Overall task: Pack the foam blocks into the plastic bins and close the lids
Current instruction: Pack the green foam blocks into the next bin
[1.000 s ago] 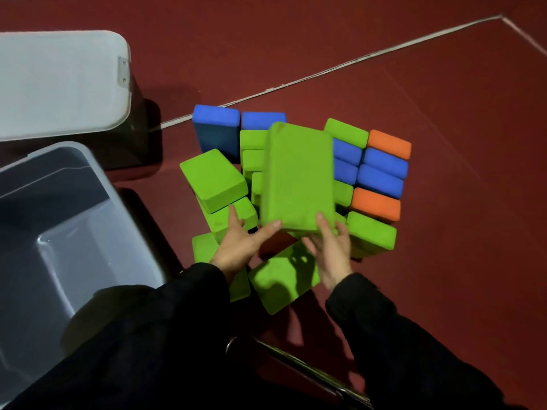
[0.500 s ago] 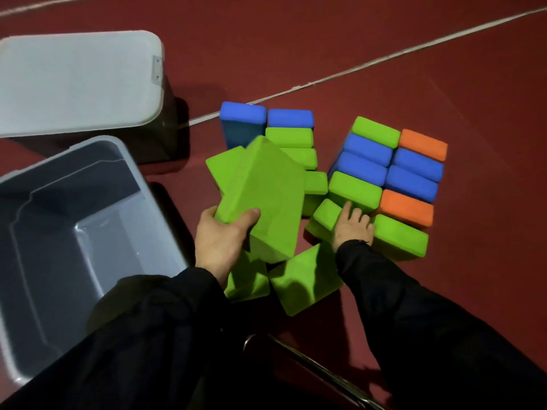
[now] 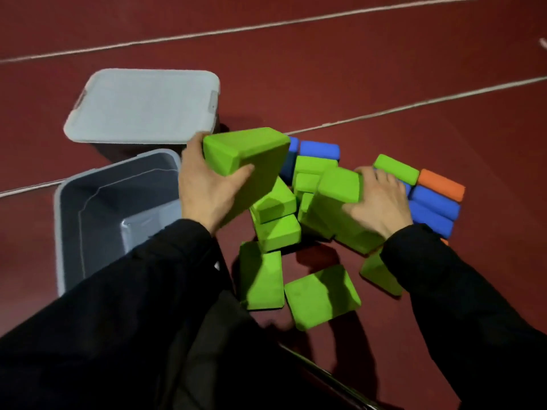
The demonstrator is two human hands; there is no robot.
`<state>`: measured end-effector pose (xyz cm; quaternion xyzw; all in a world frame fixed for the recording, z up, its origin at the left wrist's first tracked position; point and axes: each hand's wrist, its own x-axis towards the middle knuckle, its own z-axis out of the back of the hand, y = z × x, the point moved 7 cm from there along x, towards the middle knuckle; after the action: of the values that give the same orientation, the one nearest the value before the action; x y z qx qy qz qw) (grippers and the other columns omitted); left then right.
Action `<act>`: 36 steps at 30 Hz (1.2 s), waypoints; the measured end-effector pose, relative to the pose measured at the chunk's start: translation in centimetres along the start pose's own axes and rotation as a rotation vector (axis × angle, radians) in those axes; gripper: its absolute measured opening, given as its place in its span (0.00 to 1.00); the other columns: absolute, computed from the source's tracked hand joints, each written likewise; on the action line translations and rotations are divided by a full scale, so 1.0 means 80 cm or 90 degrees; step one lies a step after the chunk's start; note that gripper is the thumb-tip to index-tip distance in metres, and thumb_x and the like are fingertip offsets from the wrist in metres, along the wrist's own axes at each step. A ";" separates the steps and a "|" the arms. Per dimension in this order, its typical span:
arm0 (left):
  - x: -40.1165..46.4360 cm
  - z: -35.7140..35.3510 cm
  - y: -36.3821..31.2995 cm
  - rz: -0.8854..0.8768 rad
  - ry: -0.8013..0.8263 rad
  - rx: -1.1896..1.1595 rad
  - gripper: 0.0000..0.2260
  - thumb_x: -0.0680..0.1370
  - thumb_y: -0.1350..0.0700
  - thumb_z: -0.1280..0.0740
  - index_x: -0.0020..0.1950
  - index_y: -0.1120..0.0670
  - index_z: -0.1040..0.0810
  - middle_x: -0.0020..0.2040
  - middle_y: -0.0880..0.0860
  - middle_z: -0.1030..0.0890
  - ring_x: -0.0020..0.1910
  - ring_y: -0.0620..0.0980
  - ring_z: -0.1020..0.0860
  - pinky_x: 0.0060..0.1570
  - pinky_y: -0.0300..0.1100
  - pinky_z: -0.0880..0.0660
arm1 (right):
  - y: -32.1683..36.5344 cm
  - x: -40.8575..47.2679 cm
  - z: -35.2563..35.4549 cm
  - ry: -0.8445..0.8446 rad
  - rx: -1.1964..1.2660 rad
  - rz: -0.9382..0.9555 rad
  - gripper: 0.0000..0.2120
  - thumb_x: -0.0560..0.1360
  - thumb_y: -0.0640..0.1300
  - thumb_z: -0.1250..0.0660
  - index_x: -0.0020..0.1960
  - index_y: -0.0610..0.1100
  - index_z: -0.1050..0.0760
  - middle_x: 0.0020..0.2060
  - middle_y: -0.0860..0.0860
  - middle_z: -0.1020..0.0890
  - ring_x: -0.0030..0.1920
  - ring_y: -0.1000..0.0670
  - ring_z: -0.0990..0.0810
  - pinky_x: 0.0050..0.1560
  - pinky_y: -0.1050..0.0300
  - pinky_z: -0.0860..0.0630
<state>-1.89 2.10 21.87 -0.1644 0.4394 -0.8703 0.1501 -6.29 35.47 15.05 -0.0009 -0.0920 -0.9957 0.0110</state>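
Dark red floor (image 3: 384, 69) crossed by white lines fills the frame. At upper left sits a closed bin under a pale grey lid (image 3: 142, 105); just below it an open grey bin (image 3: 88, 208) stands with its near corner hidden by a black sleeve. Centre frame holds the pile of foam blocks (image 3: 319, 294), green ones tumbled in front, blue and orange ones stacked at right. The left hand (image 3: 207, 187) grips a large green block (image 3: 251, 155) by its end, thumb across the face, lifted above the pile just right of the open bin's rim. The right hand (image 3: 379, 202) curls over a second green block (image 3: 340, 184) tilted in the middle of the pile.
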 end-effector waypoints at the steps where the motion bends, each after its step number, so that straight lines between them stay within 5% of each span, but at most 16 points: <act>1: 0.005 0.023 -0.003 -0.020 -0.009 0.029 0.40 0.66 0.42 0.23 0.74 0.52 0.32 0.65 0.54 0.24 0.64 0.53 0.25 0.65 0.45 0.30 | 0.021 0.003 0.013 -0.007 0.033 0.015 0.37 0.64 0.56 0.28 0.70 0.46 0.31 0.60 0.42 0.23 0.62 0.37 0.26 0.62 0.43 0.32; 7: 0.004 0.173 0.047 -0.014 -0.058 0.188 0.45 0.69 0.46 0.23 0.80 0.51 0.42 0.71 0.56 0.28 0.69 0.58 0.27 0.65 0.54 0.28 | 0.162 0.004 0.031 -0.005 0.195 0.066 0.35 0.65 0.51 0.25 0.70 0.45 0.31 0.61 0.39 0.23 0.63 0.35 0.26 0.62 0.44 0.32; 11: -0.015 0.255 0.123 0.041 -0.083 0.260 0.38 0.67 0.47 0.23 0.72 0.53 0.34 0.63 0.57 0.23 0.61 0.62 0.23 0.57 0.53 0.26 | 0.262 -0.009 0.015 0.003 0.279 0.122 0.38 0.63 0.53 0.28 0.71 0.44 0.31 0.64 0.40 0.23 0.65 0.36 0.26 0.64 0.43 0.30; 18: -0.056 0.247 0.266 0.021 0.003 0.461 0.39 0.64 0.37 0.28 0.71 0.52 0.29 0.58 0.57 0.20 0.55 0.61 0.22 0.57 0.54 0.29 | 0.366 -0.032 -0.101 0.182 0.470 0.041 0.40 0.55 0.60 0.33 0.66 0.50 0.32 0.58 0.47 0.20 0.57 0.44 0.20 0.59 0.41 0.23; 23: -0.081 0.185 0.363 0.024 0.142 0.517 0.39 0.65 0.35 0.31 0.74 0.49 0.30 0.63 0.53 0.21 0.63 0.57 0.24 0.70 0.56 0.35 | 0.423 -0.058 -0.176 0.224 0.242 0.192 0.38 0.60 0.57 0.29 0.68 0.48 0.31 0.59 0.44 0.21 0.59 0.39 0.23 0.60 0.45 0.27; 29: -0.122 0.125 0.455 -0.003 0.305 0.552 0.34 0.70 0.42 0.29 0.75 0.47 0.31 0.65 0.52 0.22 0.65 0.56 0.24 0.71 0.60 0.37 | 0.479 -0.101 -0.243 0.255 -0.014 0.527 0.37 0.65 0.59 0.30 0.71 0.49 0.32 0.61 0.49 0.24 0.61 0.43 0.26 0.66 0.47 0.34; 32: -0.127 0.114 0.486 0.063 0.365 0.526 0.36 0.73 0.38 0.31 0.78 0.46 0.36 0.72 0.52 0.27 0.73 0.55 0.31 0.75 0.59 0.44 | 0.475 -0.115 -0.286 0.292 -0.052 0.577 0.36 0.72 0.64 0.32 0.73 0.47 0.34 0.61 0.47 0.24 0.60 0.42 0.25 0.67 0.46 0.34; 36: -0.120 0.096 0.507 0.162 0.484 0.446 0.40 0.69 0.39 0.33 0.79 0.43 0.41 0.77 0.49 0.35 0.80 0.55 0.44 0.75 0.67 0.57 | 0.470 -0.119 -0.331 0.379 -0.064 0.577 0.36 0.72 0.54 0.37 0.77 0.44 0.38 0.69 0.44 0.28 0.70 0.39 0.30 0.76 0.42 0.41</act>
<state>14.68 -22.56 -8.32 0.2771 0.1623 -0.9380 0.1303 4.09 -6.11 -4.13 0.2413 -0.0275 -0.8516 0.4646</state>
